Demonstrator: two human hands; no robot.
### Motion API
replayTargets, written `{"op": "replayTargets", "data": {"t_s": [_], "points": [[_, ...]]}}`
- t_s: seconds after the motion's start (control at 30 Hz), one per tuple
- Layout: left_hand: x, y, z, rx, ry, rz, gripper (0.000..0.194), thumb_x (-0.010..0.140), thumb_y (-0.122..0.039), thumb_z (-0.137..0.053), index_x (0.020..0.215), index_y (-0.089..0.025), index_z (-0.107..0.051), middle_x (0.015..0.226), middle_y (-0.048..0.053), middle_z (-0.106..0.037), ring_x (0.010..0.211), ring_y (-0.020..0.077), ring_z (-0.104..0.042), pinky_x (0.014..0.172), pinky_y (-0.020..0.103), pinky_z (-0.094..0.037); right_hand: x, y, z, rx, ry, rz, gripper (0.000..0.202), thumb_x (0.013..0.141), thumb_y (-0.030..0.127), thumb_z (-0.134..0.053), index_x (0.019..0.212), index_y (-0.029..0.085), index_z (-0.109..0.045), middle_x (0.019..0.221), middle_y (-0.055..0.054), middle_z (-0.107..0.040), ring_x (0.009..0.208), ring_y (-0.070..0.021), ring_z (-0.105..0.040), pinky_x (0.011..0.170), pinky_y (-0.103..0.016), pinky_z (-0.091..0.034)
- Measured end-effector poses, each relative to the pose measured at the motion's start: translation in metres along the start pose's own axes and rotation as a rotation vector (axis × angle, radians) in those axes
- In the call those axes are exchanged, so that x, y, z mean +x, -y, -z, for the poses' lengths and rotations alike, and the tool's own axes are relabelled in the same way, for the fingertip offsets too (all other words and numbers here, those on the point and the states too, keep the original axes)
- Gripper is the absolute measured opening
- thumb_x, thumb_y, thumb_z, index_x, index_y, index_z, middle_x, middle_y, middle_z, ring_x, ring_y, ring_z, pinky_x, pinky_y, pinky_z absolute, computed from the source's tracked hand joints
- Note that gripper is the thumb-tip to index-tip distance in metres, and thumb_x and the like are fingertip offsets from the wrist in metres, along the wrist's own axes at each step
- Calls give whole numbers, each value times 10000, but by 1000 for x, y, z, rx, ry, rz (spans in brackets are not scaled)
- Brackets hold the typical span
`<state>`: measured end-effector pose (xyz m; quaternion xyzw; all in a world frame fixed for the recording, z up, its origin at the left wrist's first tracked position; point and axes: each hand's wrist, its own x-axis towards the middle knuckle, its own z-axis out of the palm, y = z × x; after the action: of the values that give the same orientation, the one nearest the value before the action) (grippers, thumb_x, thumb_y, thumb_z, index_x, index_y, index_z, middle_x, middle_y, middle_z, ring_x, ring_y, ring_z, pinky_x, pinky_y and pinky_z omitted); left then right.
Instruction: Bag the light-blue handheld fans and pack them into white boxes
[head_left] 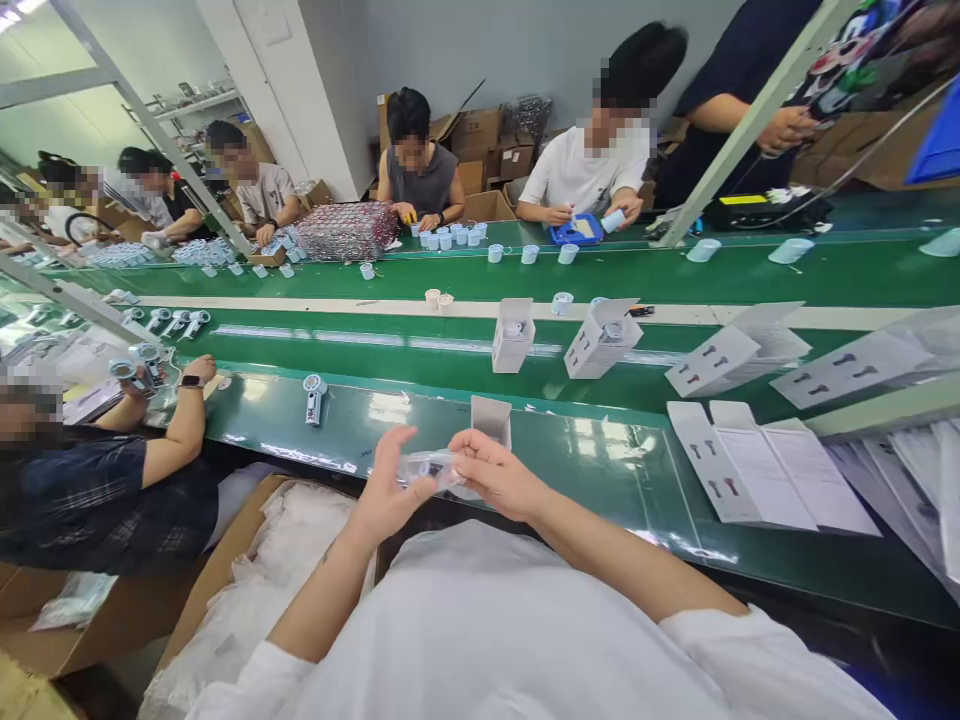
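Observation:
A small clear plastic bag (pixel 429 466) with something dark inside is between my hands, above the front edge of the green table. My right hand (pixel 499 474) pinches its right end. On the other end, my left hand (pixel 386 492) has its thumb against the plastic; the index finger is raised, and the other fingers are partly hidden. Just behind my hands stands an open white box (pixel 491 418), its lower part covered by them. To the left, a white and light blue handheld hair dryer (pixel 313 400) lies on the table (pixel 367 405).
Open white boxes (pixel 513 340) stand on the green conveyor (pixel 442 350). Flat printed cartons (pixel 739 465) lie at right. A carton of plastic bags (pixel 292 560) is at lower left. A co-worker (pixel 112 470) sits at left; others work across the line among light blue cups (pixel 450 238).

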<state>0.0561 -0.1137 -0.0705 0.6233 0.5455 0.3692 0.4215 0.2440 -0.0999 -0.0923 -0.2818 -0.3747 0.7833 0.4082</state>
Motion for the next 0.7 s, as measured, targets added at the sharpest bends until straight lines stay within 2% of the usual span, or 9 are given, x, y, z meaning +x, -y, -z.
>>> {"op": "replayTargets", "data": {"t_s": [0.03, 0.07, 0.17, 0.2, 0.27, 0.33, 0.43, 0.57, 0.7], "points": [[1, 2, -2, 42, 55, -35, 693, 629, -405, -775, 1253, -226, -530, 1287, 113, -527, 1138, 263, -520, 895, 351, -453, 1, 1, -2, -15, 30, 14, 403, 730, 487, -718, 909, 211, -484, 718, 44, -560, 660, -110, -527, 672, -265, -410], [2, 4, -5, 83, 107, -56, 680, 624, -392, -783, 1237, -231, -540, 1270, 110, -539, 1132, 261, -523, 900, 358, -452, 1, 4, -2, -67, 55, 26, 395, 743, 494, -705, 910, 210, -487, 719, 45, -552, 656, -109, -517, 665, -262, -406], [7, 9, -10, 170, 149, -86, 195, 770, -333, -646, 916, -205, -659, 978, 63, -645, 918, 202, -594, 841, 335, -471, -10, 29, 7, -400, 110, 38, 310, 853, 486, -595, 967, 201, -551, 788, 14, -562, 712, -118, -506, 696, -271, -404], [9, 9, -9, 177, 128, -97, 131, 796, -311, -605, 836, -198, -659, 917, 54, -650, 868, 189, -599, 821, 324, -475, -18, 41, 11, -522, 148, 57, 295, 889, 469, -552, 994, 196, -587, 842, -7, -569, 761, -126, -513, 736, -284, -409], [15, 8, -1, 178, 65, -114, 116, 791, -291, -598, 809, -194, -660, 910, 53, -657, 850, 183, -606, 806, 311, -480, -34, 67, 19, -648, 321, 135, 329, 914, 463, -521, 1039, 187, -650, 967, -49, -556, 869, -146, -522, 829, -314, -409], [22, 4, 12, 191, -1, -114, 133, 770, -308, -629, 828, -195, -670, 941, 56, -665, 866, 188, -610, 813, 309, -480, -49, 85, 22, -633, 566, 221, 386, 873, 490, -583, 1059, 168, -687, 1047, -73, -518, 933, -156, -517, 890, -323, -404], [32, -3, 29, 191, -84, -60, 191, 735, -356, -675, 837, -196, -684, 926, 48, -674, 817, 183, -611, 769, 298, -484, -58, 90, 16, -622, 808, 282, 474, 805, 555, -638, 993, 129, -727, 1067, -89, -499, 963, -161, -504, 905, -296, -400], [38, -14, 36, 133, -174, 49, 287, 702, -401, -710, 894, -188, -695, 862, 35, -679, 746, 168, -603, 706, 286, -486, -56, 77, 9, -657, 888, 392, 495, 831, 584, -576, 730, 129, -743, 908, -64, -547, 881, -128, -529, 875, -254, -382], [41, -16, 35, 40, -203, 74, 366, 671, -403, -744, 954, -177, -695, 833, 35, -675, 730, 173, -606, 685, 298, -503, -59, 74, 18, -590, 815, 378, 413, 854, 502, -606, 698, 134, -711, 786, -40, -544, 734, -100, -529, 751, -228, -421]]}}
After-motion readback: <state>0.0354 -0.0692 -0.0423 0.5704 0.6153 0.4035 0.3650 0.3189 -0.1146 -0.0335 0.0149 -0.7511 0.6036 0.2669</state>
